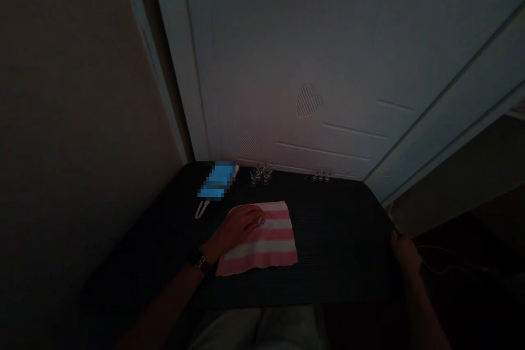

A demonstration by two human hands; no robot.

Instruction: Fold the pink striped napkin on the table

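Observation:
My left hand (238, 228) lies flat, fingers stretched out, on the left part of a pink and white striped cloth (270, 240) spread on a dark table (336, 229). A dark watch sits on that wrist. My right hand (404, 251) is closed over the table's right edge, gripping it. The room is dim.
A blue blurred object (217, 179) with a white cord lies at the table's back left. Small clear glass items (261, 174) and another small cluster (322, 176) stand along the back edge by a white panelled door (328, 65). A beige wall is on the left.

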